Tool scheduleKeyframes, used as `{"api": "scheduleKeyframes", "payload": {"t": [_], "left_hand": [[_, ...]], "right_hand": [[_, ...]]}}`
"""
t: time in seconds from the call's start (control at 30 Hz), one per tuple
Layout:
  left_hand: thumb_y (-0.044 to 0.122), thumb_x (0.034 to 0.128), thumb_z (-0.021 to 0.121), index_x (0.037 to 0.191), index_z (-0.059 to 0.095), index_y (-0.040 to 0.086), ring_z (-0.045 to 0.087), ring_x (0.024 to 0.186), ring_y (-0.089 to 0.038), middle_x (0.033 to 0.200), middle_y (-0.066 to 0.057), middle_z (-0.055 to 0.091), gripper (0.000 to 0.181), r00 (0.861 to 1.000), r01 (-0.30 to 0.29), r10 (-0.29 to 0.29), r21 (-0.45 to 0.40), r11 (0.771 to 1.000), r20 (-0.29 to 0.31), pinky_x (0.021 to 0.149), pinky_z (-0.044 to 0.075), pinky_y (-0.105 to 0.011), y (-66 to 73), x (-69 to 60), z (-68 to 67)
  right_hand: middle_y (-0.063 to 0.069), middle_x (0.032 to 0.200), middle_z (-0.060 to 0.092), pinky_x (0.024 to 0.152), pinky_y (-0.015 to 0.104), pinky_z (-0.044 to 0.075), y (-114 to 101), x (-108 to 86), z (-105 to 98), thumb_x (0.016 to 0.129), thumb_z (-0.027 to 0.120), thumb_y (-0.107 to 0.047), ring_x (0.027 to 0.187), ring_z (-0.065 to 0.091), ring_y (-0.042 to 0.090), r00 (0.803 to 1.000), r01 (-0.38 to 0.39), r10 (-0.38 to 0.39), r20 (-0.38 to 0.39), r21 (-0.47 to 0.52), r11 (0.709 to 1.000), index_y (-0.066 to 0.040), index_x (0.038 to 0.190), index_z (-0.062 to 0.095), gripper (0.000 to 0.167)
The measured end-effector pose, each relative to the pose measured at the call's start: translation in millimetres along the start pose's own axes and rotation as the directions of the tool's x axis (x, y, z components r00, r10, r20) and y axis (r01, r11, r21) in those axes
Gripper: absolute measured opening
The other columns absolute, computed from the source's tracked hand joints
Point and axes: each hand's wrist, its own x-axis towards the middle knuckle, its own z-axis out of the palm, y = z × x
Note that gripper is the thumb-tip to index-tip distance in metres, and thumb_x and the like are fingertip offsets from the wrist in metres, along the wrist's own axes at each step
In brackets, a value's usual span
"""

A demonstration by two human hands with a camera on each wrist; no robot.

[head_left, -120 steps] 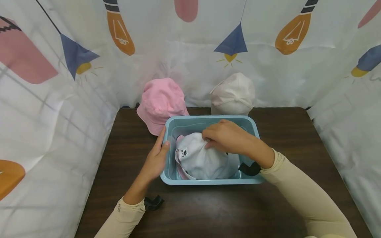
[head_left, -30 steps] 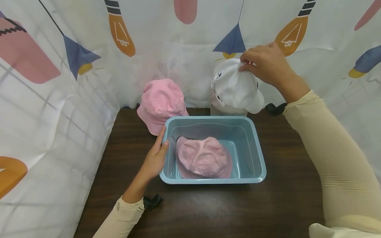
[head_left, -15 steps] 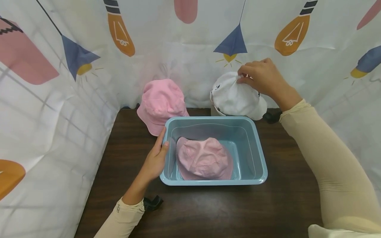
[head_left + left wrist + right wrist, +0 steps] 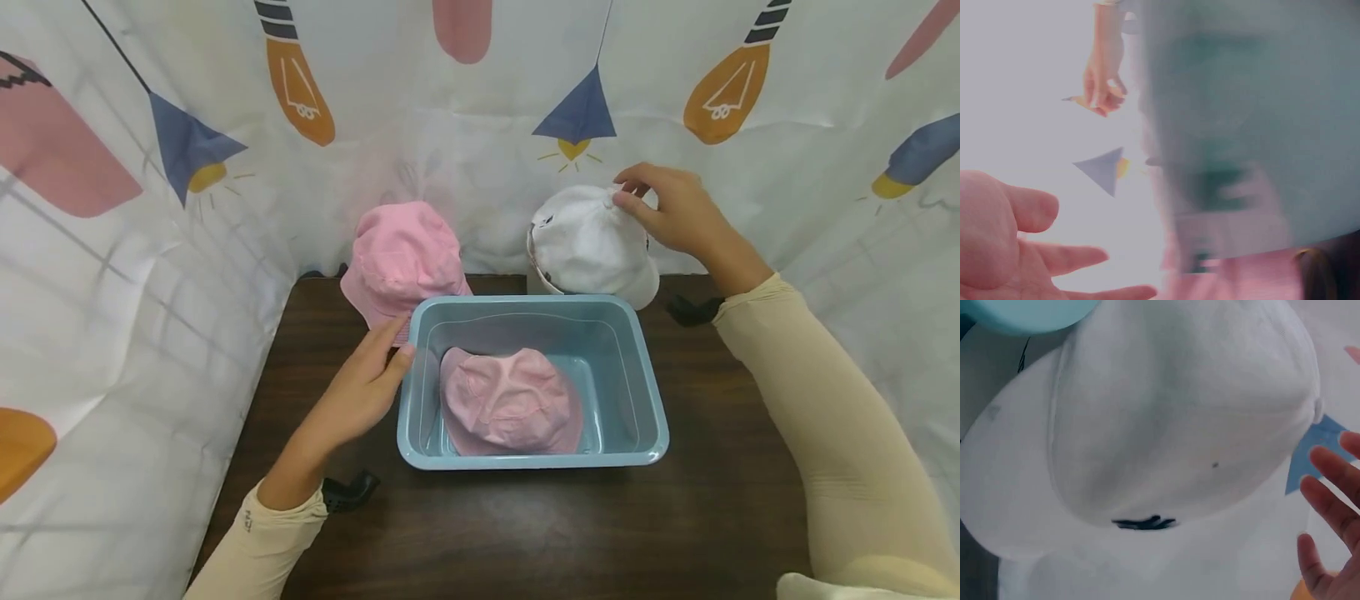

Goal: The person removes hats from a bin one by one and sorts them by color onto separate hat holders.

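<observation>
In the head view a white cap (image 4: 588, 242) rests on another pale cap at the back right. My right hand (image 4: 671, 208) is at its crown, fingers spread apart; the right wrist view shows the fingers clear of the white cap (image 4: 1179, 425). My left hand (image 4: 360, 387) is beside the left rim of a blue bin (image 4: 525, 461), with its fingers extended and its thumb near the rim. Inside the bin lies a dusty pink cap (image 4: 513, 400). The left wrist view shows the open left hand (image 4: 1029, 244) beside the blurred bin (image 4: 1272, 125).
A brighter pink cap (image 4: 405, 254) stands at the back left, close to the bin's corner. The dark wooden table (image 4: 525, 533) extends in front of the bin. A white printed curtain (image 4: 480, 150) hangs behind and at both sides.
The white cap went from the bin onto the pale cap at the back right, and my right hand let go of it. My left hand has loosened from the bin's rim and shifted left.
</observation>
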Motion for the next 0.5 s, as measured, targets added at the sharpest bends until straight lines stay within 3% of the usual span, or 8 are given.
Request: {"api": "scheduleKeyframes", "payload": {"t": [0.07, 0.13, 0.2, 0.27, 0.33, 0.4, 0.5], "left_hand": [[0.033, 0.1109, 0.041, 0.158, 0.034, 0.005, 0.036, 0.149, -0.035, 0.159, -0.016, 0.04, 0.055, 0.999, -0.047, 0.046, 0.081, 0.996, 0.018, 0.12, 0.028, -0.061, 11.5, 4.5, -10.5], [0.03, 0.1105, 0.042, 0.154, 0.042, 0.006, 0.041, 0.145, -0.032, 0.153, -0.013, 0.047, 0.05, 0.995, -0.097, 0.093, 0.119, 0.988, 0.044, 0.119, 0.032, -0.058, 22.1, 13.9, -19.7], [0.028, 0.1102, 0.043, 0.147, 0.05, 0.005, 0.048, 0.139, -0.03, 0.145, -0.012, 0.054, 0.043, 0.99, -0.136, 0.128, 0.153, 0.979, 0.057, 0.116, 0.037, -0.056, 31.0, 27.5, -27.4], [0.027, 0.1099, 0.043, 0.13, 0.061, 0.005, 0.057, 0.122, -0.028, 0.125, -0.012, 0.062, 0.034, 0.987, -0.154, 0.144, 0.175, 0.973, 0.068, 0.107, 0.044, -0.051, 40.9, 45.3, -33.5], [0.028, 0.1095, 0.042, 0.107, 0.064, 0.006, 0.06, 0.1, -0.026, 0.1, -0.009, 0.062, 0.031, 0.989, -0.146, 0.136, 0.188, 0.971, 0.066, 0.092, 0.048, -0.044, 50.5, 65.2, -36.3], [0.031, 0.109, 0.042, 0.093, 0.06, 0.008, 0.056, 0.085, -0.024, 0.085, -0.006, 0.054, 0.034, 0.991, -0.125, 0.113, 0.187, 0.974, 0.073, 0.082, 0.045, -0.04, 61.0, 86.0, -35.5], [0.039, 0.1092, 0.041, 0.106, 0.065, 0.01, 0.062, 0.093, -0.021, 0.096, -0.004, 0.063, 0.038, 0.992, -0.029, 0.015, 0.113, 0.993, 0.124, 0.086, 0.051, -0.037, 76.4, 115.9, -29.5]], "right_hand": [[0.017, 0.11, 0.073, 0.085, 0.045, 0.049, 5.2, -8.1, -2.4, 0.105, 0.057, -0.032, 0.102, 0.065, 0.03, 0.995, -0.057, 0.061, -0.083, 0.043, 0.997, -0.005, 0.129, 0.065, 0.037], [0.013, 0.109, 0.073, 0.086, 0.034, 0.049, 10.6, -16.7, -4.9, 0.106, 0.054, -0.036, 0.099, 0.065, 0.02, 0.975, -0.136, 0.151, -0.162, 0.097, 0.986, -0.006, 0.128, 0.066, 0.039], [0.003, 0.104, 0.073, 0.082, 0.024, 0.047, 16.8, -24.8, -6.2, 0.106, 0.052, -0.041, 0.092, 0.063, 0.007, 0.941, -0.222, 0.258, -0.216, 0.178, 0.959, -0.008, 0.126, 0.067, 0.042], [-0.006, 0.099, 0.07, 0.078, 0.019, 0.045, 23.9, -33.1, -6.3, 0.106, 0.049, -0.045, 0.086, 0.061, 0.0, 0.894, -0.326, 0.396, -0.212, 0.3, 0.896, -0.01, 0.124, 0.068, 0.043], [-0.011, 0.098, 0.067, 0.077, 0.018, 0.046, 32.6, -41.7, -4.1, 0.106, 0.046, -0.048, 0.085, 0.062, -0.001, 0.833, -0.434, 0.537, -0.134, 0.443, 0.784, -0.015, 0.122, 0.067, 0.043], [-0.012, 0.104, 0.065, 0.08, 0.021, 0.049, 41.9, -52.2, 1.8, 0.106, 0.042, -0.053, 0.091, 0.064, 0.004, 0.766, -0.534, 0.643, -0.004, 0.553, 0.64, -0.017, 0.126, 0.062, 0.046], [-0.008, 0.12, 0.061, 0.088, 0.027, 0.052, 60.1, -71.8, 19.3, 0.104, 0.032, -0.063, 0.103, 0.063, 0.01, 0.664, -0.68, 0.702, 0.257, 0.599, 0.424, -0.017, 0.143, 0.051, 0.063]]}}
